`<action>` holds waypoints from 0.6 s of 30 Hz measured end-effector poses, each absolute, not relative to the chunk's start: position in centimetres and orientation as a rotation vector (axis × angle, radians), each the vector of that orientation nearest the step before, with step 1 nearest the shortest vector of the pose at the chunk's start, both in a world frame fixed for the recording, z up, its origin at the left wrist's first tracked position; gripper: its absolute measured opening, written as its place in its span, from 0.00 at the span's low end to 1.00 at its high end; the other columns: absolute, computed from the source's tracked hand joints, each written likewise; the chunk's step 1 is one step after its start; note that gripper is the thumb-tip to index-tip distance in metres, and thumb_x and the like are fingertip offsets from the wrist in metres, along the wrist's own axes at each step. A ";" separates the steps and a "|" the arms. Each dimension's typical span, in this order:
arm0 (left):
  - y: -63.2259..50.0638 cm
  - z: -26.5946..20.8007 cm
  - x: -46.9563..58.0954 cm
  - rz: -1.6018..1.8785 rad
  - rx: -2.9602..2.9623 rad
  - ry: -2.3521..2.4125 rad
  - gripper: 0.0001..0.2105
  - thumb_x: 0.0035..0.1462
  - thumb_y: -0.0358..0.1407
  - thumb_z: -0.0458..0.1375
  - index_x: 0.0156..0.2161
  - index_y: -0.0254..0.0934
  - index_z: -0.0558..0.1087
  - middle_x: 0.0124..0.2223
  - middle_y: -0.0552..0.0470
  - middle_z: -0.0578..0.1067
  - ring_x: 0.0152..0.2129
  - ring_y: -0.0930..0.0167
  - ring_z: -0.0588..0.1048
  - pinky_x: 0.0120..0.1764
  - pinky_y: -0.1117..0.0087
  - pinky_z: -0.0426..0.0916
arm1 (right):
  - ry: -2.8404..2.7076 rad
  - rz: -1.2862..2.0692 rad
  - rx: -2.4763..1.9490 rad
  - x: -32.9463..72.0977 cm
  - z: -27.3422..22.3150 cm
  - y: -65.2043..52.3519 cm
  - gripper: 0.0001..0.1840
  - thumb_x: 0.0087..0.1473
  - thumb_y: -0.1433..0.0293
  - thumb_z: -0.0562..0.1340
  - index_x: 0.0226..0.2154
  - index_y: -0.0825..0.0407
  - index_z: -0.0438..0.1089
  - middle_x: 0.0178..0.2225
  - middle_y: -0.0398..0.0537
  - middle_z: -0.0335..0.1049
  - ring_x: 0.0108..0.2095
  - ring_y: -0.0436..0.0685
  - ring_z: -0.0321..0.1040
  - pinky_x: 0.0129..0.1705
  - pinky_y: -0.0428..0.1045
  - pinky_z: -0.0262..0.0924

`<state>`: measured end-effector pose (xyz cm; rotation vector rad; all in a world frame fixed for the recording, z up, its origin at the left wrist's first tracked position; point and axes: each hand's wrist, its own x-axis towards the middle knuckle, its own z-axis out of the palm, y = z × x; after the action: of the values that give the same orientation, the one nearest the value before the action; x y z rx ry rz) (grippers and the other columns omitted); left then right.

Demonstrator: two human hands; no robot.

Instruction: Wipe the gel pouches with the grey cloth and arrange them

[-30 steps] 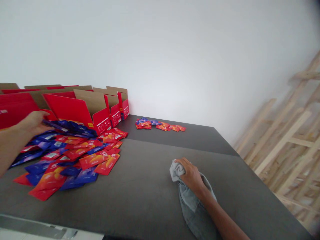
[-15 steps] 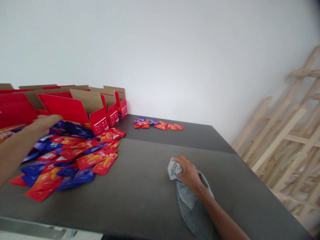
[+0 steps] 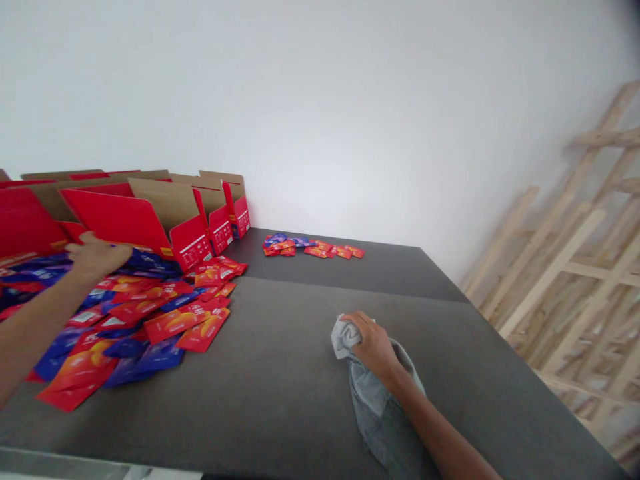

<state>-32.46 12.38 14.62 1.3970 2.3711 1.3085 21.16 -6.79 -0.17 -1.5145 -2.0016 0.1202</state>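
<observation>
A dark grey tabletop (image 3: pixel 270 387) fills the lower half of the view, smooth and matte. A straight line crosses it from left to right, and the strip beyond that line looks darker. The table's far edge meets a plain white wall (image 3: pixel 320 120), brightest near the middle. At right, beyond the table's slanting edge, pale wooden frames (image 3: pixel 555 273) lean against the wall, slightly blurred. A light-coloured rail (image 3: pixel 60 463) shows below the near edge at lower left.

On the right half of the table, the right hand (image 3: pixel 373 343) is closed around the bunched end of a grey cloth (image 3: pixel 367 393); the rest of the cloth trails under the forearm toward the near edge.

At left, open red cardboard boxes (image 3: pixel 115 217) with brown insides stand in rows. In front lies a heap of red-orange and blue-purple packets (image 3: pixel 170 320). The left hand (image 3: pixel 95 257) is over the heap, just at the foot of a box, fingers partly curled; whether it grips anything cannot be told. A smaller row of packets (image 3: pixel 317 251) lies near the wall.
</observation>
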 end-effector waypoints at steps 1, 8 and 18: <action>12.6 14.3 -31.6 1.259 1.391 2.466 0.35 0.44 0.31 0.65 0.56 0.21 0.55 0.65 0.20 0.52 0.65 0.41 0.50 0.61 0.37 0.48 | -2.003 0.129 -1.513 21.1 -0.1 -6.8 0.32 0.41 0.85 0.54 0.47 0.47 0.70 0.46 0.45 0.73 0.45 0.57 0.72 0.45 0.47 0.64; 13.9 9.3 -22.3 0.934 2.281 2.011 0.14 0.54 0.32 0.57 0.46 0.30 0.69 0.46 0.42 0.72 0.49 0.59 0.67 0.60 0.52 0.57 | -2.045 0.163 -1.517 21.0 -0.3 -7.0 0.30 0.44 0.84 0.54 0.48 0.48 0.70 0.45 0.46 0.72 0.43 0.57 0.71 0.41 0.47 0.63; 9.2 6.0 -26.4 1.068 2.441 1.585 0.10 0.57 0.39 0.50 0.29 0.43 0.72 0.37 0.43 0.71 0.41 0.60 0.69 0.56 0.58 0.62 | -2.070 0.147 -1.508 21.1 -0.8 -7.1 0.32 0.41 0.85 0.54 0.48 0.45 0.70 0.45 0.45 0.73 0.44 0.59 0.72 0.41 0.48 0.64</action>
<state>-26.42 9.21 5.97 2.4413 1.5851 1.0683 21.11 -7.12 -0.76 -1.5076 -2.0705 0.1469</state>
